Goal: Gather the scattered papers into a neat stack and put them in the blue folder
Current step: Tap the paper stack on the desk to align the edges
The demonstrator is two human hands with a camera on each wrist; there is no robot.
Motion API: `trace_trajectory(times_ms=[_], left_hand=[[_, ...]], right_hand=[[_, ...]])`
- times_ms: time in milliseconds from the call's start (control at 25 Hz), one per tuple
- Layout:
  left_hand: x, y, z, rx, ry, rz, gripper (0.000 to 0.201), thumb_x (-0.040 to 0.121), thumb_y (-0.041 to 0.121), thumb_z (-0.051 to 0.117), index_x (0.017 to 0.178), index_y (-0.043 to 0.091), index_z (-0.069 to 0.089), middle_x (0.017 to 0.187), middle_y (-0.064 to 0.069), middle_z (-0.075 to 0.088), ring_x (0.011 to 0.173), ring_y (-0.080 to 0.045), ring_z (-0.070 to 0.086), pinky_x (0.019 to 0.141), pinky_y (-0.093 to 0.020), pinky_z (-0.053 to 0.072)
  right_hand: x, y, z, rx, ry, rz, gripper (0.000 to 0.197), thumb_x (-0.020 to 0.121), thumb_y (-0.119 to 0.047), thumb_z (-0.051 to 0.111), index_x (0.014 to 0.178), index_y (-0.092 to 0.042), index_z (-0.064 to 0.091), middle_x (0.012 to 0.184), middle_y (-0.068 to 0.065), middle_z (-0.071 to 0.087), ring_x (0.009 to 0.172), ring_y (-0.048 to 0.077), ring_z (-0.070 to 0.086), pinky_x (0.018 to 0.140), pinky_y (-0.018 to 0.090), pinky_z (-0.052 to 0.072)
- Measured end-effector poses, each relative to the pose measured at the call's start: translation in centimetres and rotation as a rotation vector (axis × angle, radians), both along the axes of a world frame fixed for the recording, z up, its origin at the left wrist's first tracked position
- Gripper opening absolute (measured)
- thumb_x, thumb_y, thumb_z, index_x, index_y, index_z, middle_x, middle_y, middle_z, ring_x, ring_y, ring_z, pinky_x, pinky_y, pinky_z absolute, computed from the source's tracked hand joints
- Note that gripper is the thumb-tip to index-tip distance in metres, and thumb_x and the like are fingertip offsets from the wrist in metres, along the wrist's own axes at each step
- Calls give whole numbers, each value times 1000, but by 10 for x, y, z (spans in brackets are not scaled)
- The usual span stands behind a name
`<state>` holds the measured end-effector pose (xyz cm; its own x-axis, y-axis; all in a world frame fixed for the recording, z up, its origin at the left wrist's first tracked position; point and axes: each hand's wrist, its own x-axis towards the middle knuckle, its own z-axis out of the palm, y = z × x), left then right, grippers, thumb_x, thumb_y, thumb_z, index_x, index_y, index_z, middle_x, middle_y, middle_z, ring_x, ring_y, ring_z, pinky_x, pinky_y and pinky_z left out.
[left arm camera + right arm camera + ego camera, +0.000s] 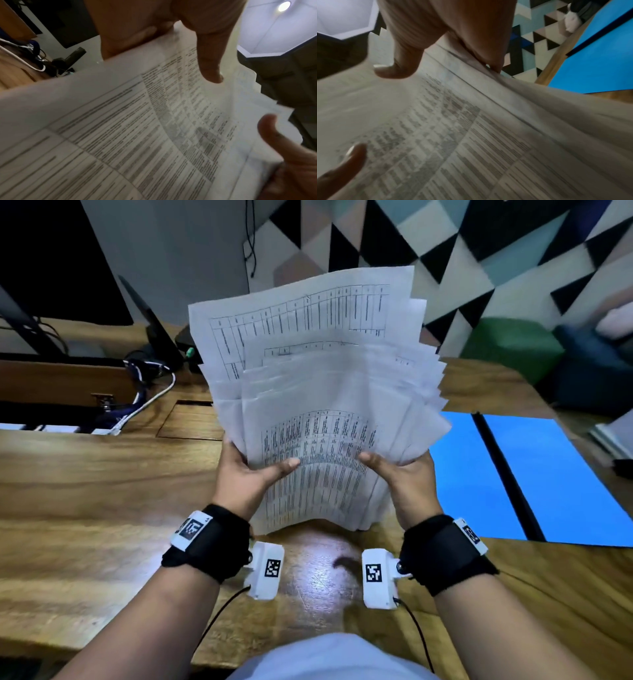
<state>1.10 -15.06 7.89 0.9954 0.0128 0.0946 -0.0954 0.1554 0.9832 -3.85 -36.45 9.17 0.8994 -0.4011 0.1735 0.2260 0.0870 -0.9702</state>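
A fanned bundle of printed papers (315,385) stands upright on its lower edge on the wooden desk (85,481), the sheets uneven at top and right. My left hand (246,470) grips its left side, thumb across the front sheet and fingers behind. My right hand (397,470) grips the right side the same way. The papers (137,128) fill the left wrist view under my left thumb (211,65). In the right wrist view the papers (471,135) lie under my right thumb (397,67). The blue folder (534,474) lies open flat to the right, also seen as the folder (594,58).
A monitor base, cables (147,402) and a dark stand sit at the back left of the desk. A green seat (510,344) and patterned wall stand behind. Some items (613,436) lie at the desk's far right edge beyond the folder.
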Motion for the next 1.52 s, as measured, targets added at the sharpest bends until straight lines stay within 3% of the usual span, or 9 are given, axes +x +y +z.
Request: trace_trajectory(times_ms=[120,320,520,760,880,960,1160,1320,1520], left_hand=[[4,2,4,-37,-51,9,90,50,8,88,127,-1,42,118,-17,66,105,-25,67,86,-34,56],[-2,3,20,5,-110,-109,60,52,14,90,105,12,62,90,11,77,88,-4,71,72,-18,54],[-3,8,31,-100,-80,-51,102,30,51,91,117,11,54,95,8,76,91,-4,71,74,-19,54],[-7,3,38,-161,-114,-60,113,32,52,91,127,9,46,103,0,72,94,-10,71,75,-21,56],[-8,1,50,-217,-150,-31,113,43,52,89,133,3,40,113,-7,69,104,-21,68,87,-38,56],[-9,0,57,-243,-186,-18,100,47,53,87,125,7,45,107,-1,71,100,-20,68,89,-40,56],[-8,-4,70,-249,-225,16,89,56,55,82,123,6,50,106,-2,70,95,-17,68,81,-33,56],[-8,-4,70,-258,-223,36,67,56,57,80,107,19,59,96,3,73,88,-14,70,73,-28,57],[-8,-11,72,-196,-189,104,32,73,28,79,98,20,61,88,6,75,84,-12,70,74,-29,57]], right_hand=[[-1,-3,4,49,-39,-28,47,57,-31,86,97,-12,68,88,-6,76,90,10,70,80,25,56],[2,1,14,18,-122,-35,93,50,-69,76,116,-7,57,109,7,68,102,17,65,87,33,54],[-4,1,20,-94,-152,-226,69,63,-78,59,98,-21,43,94,-9,55,84,-5,55,78,19,47],[-20,20,32,-257,-303,-322,39,96,-48,33,130,-29,32,122,-14,45,114,-4,45,100,14,34],[-23,23,42,-471,-477,-358,45,97,-37,41,140,-26,32,137,-5,32,132,15,36,109,37,35],[-23,22,45,-607,-422,-411,40,94,-37,49,132,-26,48,134,7,27,135,15,31,109,37,35],[-23,17,47,-604,-226,-363,31,84,-41,60,106,-19,64,126,17,34,122,-19,27,101,3,26],[-24,16,48,-611,-293,-354,34,84,-52,57,111,-32,61,129,0,31,128,11,38,107,21,34],[-30,22,52,-737,-372,-297,19,84,-34,64,97,-23,73,127,5,36,129,13,39,107,27,36]])
